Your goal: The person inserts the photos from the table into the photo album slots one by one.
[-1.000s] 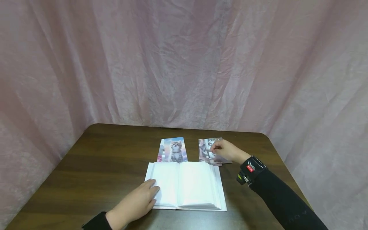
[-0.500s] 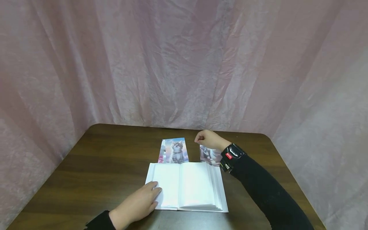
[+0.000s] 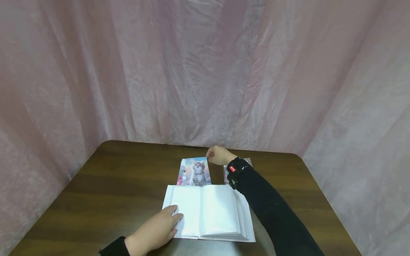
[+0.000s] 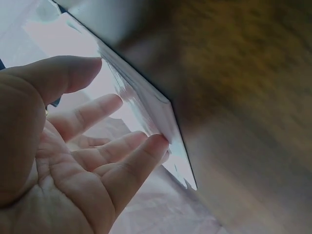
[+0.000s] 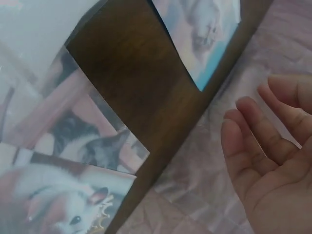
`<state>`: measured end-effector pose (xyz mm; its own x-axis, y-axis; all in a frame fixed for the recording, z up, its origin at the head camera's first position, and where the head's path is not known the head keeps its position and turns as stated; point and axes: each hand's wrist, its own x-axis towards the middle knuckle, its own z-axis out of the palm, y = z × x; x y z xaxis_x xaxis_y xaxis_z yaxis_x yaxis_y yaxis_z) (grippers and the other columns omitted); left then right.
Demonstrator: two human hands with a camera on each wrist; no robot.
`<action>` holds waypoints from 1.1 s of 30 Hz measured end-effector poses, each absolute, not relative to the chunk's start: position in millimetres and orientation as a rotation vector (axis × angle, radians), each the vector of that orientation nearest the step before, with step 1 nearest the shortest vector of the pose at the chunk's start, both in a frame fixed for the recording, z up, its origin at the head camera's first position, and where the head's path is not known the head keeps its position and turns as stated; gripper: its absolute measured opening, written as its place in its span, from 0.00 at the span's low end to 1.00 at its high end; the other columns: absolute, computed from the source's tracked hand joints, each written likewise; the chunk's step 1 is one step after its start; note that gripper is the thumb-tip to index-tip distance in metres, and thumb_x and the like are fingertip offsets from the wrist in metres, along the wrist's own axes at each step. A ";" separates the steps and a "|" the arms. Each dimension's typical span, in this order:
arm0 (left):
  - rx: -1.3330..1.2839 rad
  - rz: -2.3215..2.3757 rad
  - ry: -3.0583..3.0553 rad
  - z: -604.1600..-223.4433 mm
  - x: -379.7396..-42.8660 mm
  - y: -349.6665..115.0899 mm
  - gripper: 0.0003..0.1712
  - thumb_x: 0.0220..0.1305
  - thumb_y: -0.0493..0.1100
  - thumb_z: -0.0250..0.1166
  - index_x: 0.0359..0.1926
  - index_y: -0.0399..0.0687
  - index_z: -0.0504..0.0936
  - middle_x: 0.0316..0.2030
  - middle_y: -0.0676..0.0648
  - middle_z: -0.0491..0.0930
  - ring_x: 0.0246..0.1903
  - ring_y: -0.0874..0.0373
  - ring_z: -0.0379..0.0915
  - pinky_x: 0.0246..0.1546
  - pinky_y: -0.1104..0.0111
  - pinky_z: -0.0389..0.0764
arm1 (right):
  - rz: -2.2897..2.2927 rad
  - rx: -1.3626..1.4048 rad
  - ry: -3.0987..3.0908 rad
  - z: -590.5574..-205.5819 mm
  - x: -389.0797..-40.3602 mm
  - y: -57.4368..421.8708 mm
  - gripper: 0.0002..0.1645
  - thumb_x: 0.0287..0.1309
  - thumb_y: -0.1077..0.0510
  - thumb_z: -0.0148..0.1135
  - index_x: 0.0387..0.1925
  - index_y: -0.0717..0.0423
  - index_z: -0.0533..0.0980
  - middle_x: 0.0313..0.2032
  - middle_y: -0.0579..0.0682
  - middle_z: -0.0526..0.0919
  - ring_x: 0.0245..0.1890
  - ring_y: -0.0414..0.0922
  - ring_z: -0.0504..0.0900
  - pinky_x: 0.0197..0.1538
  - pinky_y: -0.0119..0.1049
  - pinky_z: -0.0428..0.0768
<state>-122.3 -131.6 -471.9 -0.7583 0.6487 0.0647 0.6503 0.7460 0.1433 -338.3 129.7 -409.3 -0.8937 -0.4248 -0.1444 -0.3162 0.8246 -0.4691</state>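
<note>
A white album [image 3: 187, 209] lies spread open on the table with blank pages. My left hand [image 3: 155, 229] rests on its lower left edge, fingers loosely extended; the left wrist view shows the fingertips [image 4: 157, 141] right at the page edges. Beyond the album lies a kitten picture card [image 3: 198, 172] over another card [image 3: 180, 174]. My right hand [image 3: 219, 155] hovers by that kitten card's top right corner. In the right wrist view its fingers [image 5: 234, 141] are relaxed and bent with nothing between them. Under the right wrist, mostly hidden by it, lie more animal picture cards [image 5: 58, 195].
The brown wooden table [image 3: 105, 192] has rounded far corners. A pink curtain [image 3: 192, 71] hangs behind its far edge. The right forearm's black sleeve [image 3: 272, 209] crosses over the right side of the album.
My right hand has moved left from the right-hand cards to the corner of the kitten card, its forearm swinging over the album. The left hand stays on the album.
</note>
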 end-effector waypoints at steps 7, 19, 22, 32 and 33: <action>-1.046 -0.256 -2.940 -471.4 -122.1 -134.8 0.22 0.59 0.43 0.72 0.54 0.39 0.83 0.53 0.36 0.80 0.54 0.45 0.77 0.55 0.54 0.79 | -0.633 -0.581 2.730 -433.8 -345.2 110.3 0.30 0.66 0.63 0.61 0.68 0.60 0.68 0.67 0.60 0.71 0.67 0.56 0.70 0.65 0.49 0.72; -1.040 -0.243 -2.952 -471.1 -121.5 -133.5 0.23 0.59 0.44 0.72 0.54 0.39 0.83 0.53 0.36 0.80 0.54 0.45 0.77 0.54 0.54 0.79 | -0.558 -0.431 2.722 -461.3 -356.2 97.7 0.49 0.58 0.56 0.70 0.77 0.48 0.57 0.77 0.56 0.51 0.73 0.62 0.57 0.66 0.55 0.70; -1.053 -0.227 -2.938 -471.2 -121.3 -133.4 0.23 0.59 0.44 0.72 0.54 0.39 0.84 0.52 0.37 0.80 0.53 0.45 0.78 0.53 0.54 0.80 | -0.544 -0.392 2.714 -466.2 -359.4 96.8 0.50 0.58 0.55 0.69 0.78 0.45 0.56 0.78 0.54 0.48 0.75 0.64 0.51 0.68 0.62 0.64; -1.077 -0.196 -2.881 -472.6 -119.3 -131.5 0.23 0.58 0.45 0.72 0.53 0.39 0.84 0.51 0.37 0.81 0.52 0.47 0.78 0.52 0.56 0.81 | -0.432 -0.375 2.704 -468.7 -361.4 96.6 0.52 0.56 0.50 0.73 0.77 0.40 0.57 0.74 0.46 0.63 0.74 0.57 0.54 0.63 0.64 0.67; -1.074 -0.195 -2.886 -472.9 -119.6 -131.5 0.23 0.58 0.46 0.72 0.53 0.40 0.84 0.51 0.37 0.80 0.52 0.47 0.78 0.52 0.56 0.81 | -0.421 -0.382 2.716 -467.2 -360.9 96.7 0.52 0.55 0.50 0.74 0.77 0.40 0.58 0.73 0.47 0.63 0.74 0.57 0.55 0.63 0.64 0.68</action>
<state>-119.6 -131.5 -472.9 -0.7562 0.6473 0.0960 0.6543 0.7498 0.0985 -360.9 96.7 -467.2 -0.8969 -0.3147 -0.3106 -0.2059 0.9190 -0.3363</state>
